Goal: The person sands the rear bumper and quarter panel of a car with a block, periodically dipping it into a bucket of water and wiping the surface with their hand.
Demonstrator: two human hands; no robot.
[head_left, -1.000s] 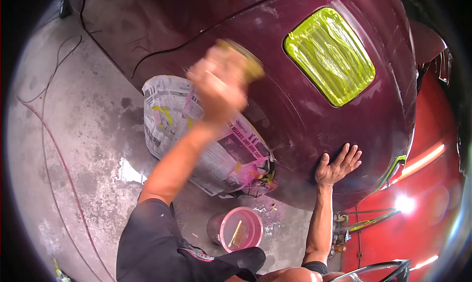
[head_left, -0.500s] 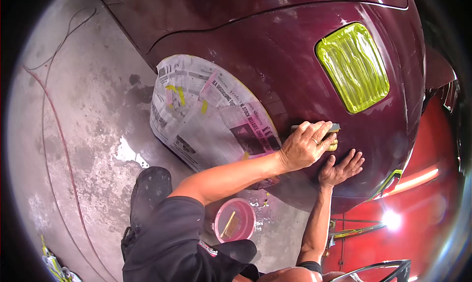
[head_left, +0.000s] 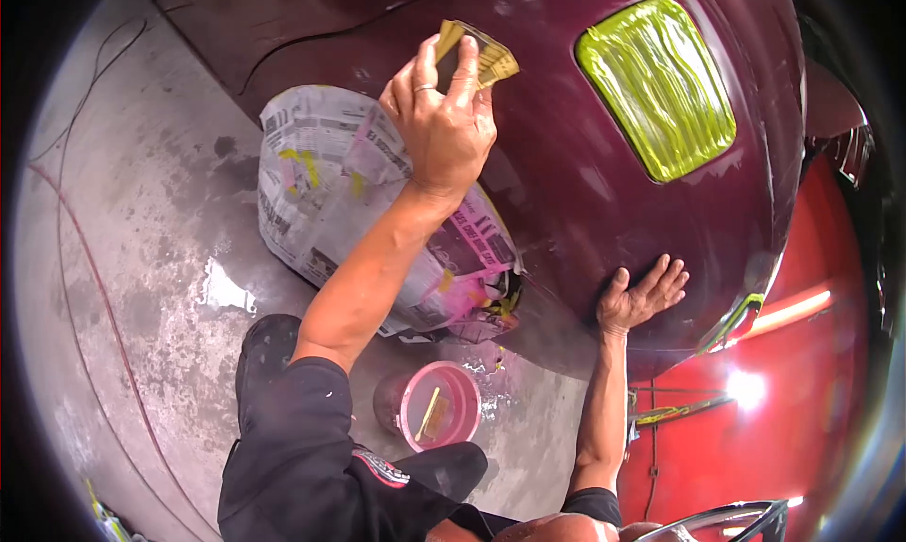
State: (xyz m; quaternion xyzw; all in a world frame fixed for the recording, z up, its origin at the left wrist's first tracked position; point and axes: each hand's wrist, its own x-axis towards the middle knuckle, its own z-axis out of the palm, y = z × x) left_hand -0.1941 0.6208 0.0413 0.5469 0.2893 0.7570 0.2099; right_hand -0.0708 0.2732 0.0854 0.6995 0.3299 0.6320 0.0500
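My left hand [head_left: 442,127] is shut on a yellowish sanding block [head_left: 483,59] and presses it against the upper part of a maroon car body panel [head_left: 566,193]. My right hand [head_left: 644,296] lies flat and open on the lower part of the same panel, fingers spread. A patch on the panel is masked with yellow-green tape [head_left: 656,84], to the right of the block. A wheel covered in taped newspaper [head_left: 321,193] sits just below and left of my left forearm.
A pink bucket [head_left: 451,429] holding a stick and a pad stands on the wet concrete floor [head_left: 142,287] by my knee. A thin red cable [head_left: 90,278] runs across the floor. A shiny red car body [head_left: 783,400] is at the right.
My left hand has swept the block up from beside my right hand to the upper panel. My right hand has stayed flat in place.
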